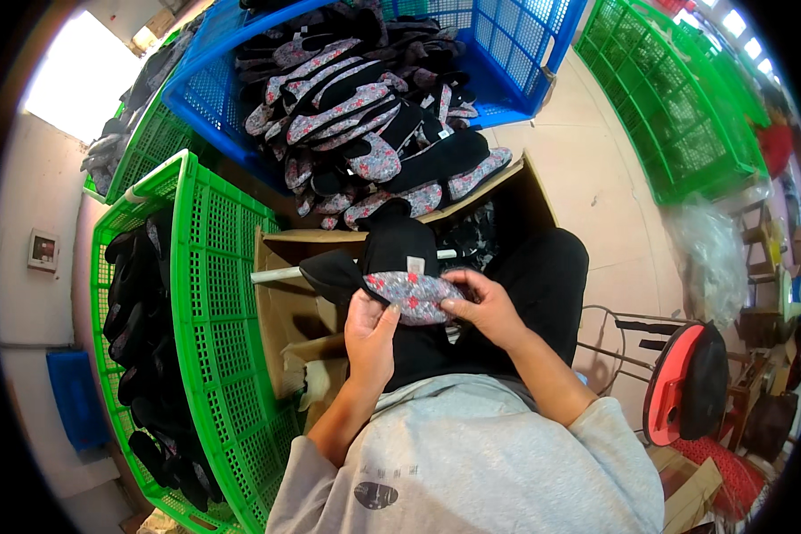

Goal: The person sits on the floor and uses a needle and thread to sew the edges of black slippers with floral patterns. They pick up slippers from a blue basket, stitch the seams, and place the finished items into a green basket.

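Both my hands hold a grey cloth slipper with red flowers (412, 294) crosswise over my lap. My left hand (368, 334) is closed on its left end, thumb on top. At its right end, my right hand (485, 307) pinches the fabric between thumb and fingers. A small white label (415, 264) stands up from the slipper's far edge. Beside my left fingertips a black, rounded flap-like piece (334, 276) sticks out; whether it belongs to the same slipper, I cannot tell. Behind my hands a white rod (278, 275) runs crosswise.
An open cardboard box (280, 307) stands before me. Beyond it, a blue crate (532, 67) holds a heap of floral and black slippers (338, 111). On the left, a green crate (214, 294) contains black ones. To the right are a red-and-black stool (676, 383) and another green crate (667, 98).
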Motion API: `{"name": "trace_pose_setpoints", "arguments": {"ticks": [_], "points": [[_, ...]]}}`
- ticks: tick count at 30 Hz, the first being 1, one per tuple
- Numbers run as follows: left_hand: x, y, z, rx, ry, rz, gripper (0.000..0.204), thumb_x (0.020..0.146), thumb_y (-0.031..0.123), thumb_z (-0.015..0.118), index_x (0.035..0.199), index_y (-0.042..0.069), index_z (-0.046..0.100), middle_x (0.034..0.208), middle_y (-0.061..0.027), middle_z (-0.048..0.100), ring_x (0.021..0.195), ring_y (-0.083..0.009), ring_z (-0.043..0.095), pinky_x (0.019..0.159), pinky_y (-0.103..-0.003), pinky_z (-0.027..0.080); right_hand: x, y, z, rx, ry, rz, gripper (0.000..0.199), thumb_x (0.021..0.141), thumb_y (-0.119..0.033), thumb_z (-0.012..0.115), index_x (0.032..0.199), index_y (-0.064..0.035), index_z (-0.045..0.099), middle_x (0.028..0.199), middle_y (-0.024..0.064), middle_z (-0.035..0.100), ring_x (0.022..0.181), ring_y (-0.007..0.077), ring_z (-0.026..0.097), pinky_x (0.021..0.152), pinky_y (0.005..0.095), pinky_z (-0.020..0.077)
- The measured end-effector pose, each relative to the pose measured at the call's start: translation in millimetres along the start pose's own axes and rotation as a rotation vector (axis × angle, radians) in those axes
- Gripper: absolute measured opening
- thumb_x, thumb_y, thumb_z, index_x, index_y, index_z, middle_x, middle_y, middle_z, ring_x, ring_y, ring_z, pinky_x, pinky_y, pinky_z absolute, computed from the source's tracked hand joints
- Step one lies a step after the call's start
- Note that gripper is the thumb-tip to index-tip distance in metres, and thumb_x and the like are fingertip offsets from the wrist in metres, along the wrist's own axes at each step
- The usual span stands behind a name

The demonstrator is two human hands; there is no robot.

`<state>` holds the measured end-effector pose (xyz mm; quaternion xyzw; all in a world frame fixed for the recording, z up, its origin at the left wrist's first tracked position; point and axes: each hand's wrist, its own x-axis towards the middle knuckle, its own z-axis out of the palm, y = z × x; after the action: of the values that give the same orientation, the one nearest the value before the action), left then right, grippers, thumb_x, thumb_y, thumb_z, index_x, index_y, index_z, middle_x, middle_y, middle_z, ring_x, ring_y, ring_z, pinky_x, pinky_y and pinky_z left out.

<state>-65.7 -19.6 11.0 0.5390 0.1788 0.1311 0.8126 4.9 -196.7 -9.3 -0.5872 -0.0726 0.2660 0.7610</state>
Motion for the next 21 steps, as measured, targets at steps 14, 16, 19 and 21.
{"name": "trace_pose_setpoints", "arguments": {"ticks": [14, 16, 19, 21], "points": [[56.6, 65.7, 20.3, 0.7, -0.343, 0.233, 0.03, 0.093, 0.004, 0.059, 0.123, 0.0, 0.059, 0.083, -0.0089, 0.069, 0.081, -0.0147, 0.064, 0.078, -0.028, 0.049, -9.8, 21.6, 2.4, -0.236, 0.04, -0.107, 0.033, 0.084, -0.002, 0.076, 0.116, -0.0003, 0.066, 0.104, 0.0005, 0.065, 0.09, 0.0056, 0.059, 0.08, 0.0211, 0.0488], [61.7, 58.5, 15.8, 0.694, -0.412, 0.144, 0.037, 0.094, 0.007, 0.06, 0.13, 0.0, 0.056, 0.079, -0.0069, 0.069, 0.079, -0.0121, 0.064, 0.077, -0.028, 0.049, -10.7, 23.8, 1.7, -0.191, 0.053, -0.101, 0.033, 0.083, -0.004, 0.077, 0.114, -0.0015, 0.067, 0.101, 0.0, 0.064, 0.087, 0.0052, 0.058, 0.077, 0.0211, 0.0479], [50.7, 64.9, 24.5, 0.975, -0.428, 0.108, 0.035, 0.089, 0.01, 0.065, 0.123, 0.002, 0.06, 0.079, -0.0064, 0.07, 0.078, -0.0145, 0.066, 0.076, -0.029, 0.049, -10.9, 27.2, 2.1, -0.145, 0.071, -0.106, 0.032, 0.082, -0.007, 0.079, 0.112, -0.0037, 0.069, 0.095, -0.0012, 0.063, 0.08, 0.0042, 0.055, 0.07, 0.0206, 0.0459], [48.2, 62.1, 21.5, 1.057, -0.455, 0.21, 0.033, 0.086, 0.011, 0.068, 0.117, 0.003, 0.063, 0.08, -0.0067, 0.07, 0.077, -0.0173, 0.066, 0.075, -0.03, 0.049, -11.8, 25.4, 3.1, -0.159, 0.069, -0.102, 0.032, 0.082, -0.007, 0.079, 0.112, -0.0038, 0.069, 0.096, -0.0008, 0.064, 0.08, 0.0043, 0.056, 0.07, 0.0203, 0.046]]}}
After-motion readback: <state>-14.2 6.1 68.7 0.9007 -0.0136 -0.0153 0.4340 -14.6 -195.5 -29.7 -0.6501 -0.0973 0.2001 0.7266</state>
